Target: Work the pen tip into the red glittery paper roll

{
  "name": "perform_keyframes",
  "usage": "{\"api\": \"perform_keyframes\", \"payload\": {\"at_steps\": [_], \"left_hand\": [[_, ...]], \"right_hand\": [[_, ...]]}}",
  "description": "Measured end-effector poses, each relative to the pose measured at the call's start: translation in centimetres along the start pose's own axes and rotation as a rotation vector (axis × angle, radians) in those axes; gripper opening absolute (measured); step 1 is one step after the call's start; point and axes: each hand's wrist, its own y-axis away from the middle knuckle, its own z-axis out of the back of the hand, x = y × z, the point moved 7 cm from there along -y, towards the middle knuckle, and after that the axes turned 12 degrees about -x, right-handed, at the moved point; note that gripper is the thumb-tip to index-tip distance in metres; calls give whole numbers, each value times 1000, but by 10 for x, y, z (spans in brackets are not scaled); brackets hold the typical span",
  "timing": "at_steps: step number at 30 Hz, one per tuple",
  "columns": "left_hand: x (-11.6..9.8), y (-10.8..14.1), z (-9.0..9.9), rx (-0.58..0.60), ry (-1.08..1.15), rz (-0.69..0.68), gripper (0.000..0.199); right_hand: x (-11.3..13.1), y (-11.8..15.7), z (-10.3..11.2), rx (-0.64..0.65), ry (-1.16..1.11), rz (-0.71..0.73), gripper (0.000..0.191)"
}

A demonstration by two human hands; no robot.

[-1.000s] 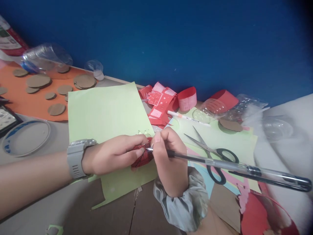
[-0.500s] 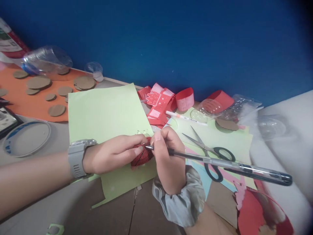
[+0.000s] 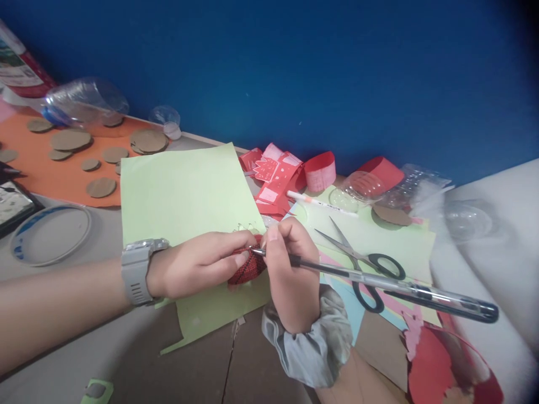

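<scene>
A small red piece with a black cross-hatched pattern (image 3: 248, 268) lies on a light green sheet of paper (image 3: 181, 191). My left hand (image 3: 197, 264), with a grey watch at its wrist, presses the red piece down under thumb and fingers. In my right hand (image 3: 290, 264) a clear-barrelled black pen (image 3: 357, 275) is pinched near its point. The pen's tip meets the red piece close to my left fingertips. Small drawn marks (image 3: 248, 227) show on the green sheet just above it. A grey scrunchie (image 3: 311, 342) circles my right wrist.
Open scissors (image 3: 357, 261) and a white marker (image 3: 320, 203) lie to the right on coloured papers. Red paper strips (image 3: 278, 179) sit behind. At left are cardboard discs (image 3: 71, 140) on orange paper, a plastic bottle (image 3: 88, 101) and a tape ring (image 3: 50, 235).
The view has shifted slightly, with things at the left appearing a little further right. The pen's rear end has dipped slightly; both hands keep their holds.
</scene>
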Motion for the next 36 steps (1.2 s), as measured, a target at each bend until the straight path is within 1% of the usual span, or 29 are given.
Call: {"api": "perform_keyframes", "payload": {"at_steps": [15, 29, 33, 36], "left_hand": [[0, -1, -1, 9, -1, -6, 18], [0, 0, -2, 27, 16, -1, 20], [-1, -2, -1, 3, 71, 4, 21], [-2, -2, -1, 2, 112, -1, 20]], "right_hand": [[-1, 1, 0, -2, 10, 20, 30], [0, 1, 1, -23, 21, -2, 28], [-2, -1, 3, -40, -26, -49, 30], [-1, -1, 3, -37, -48, -43, 30]]}}
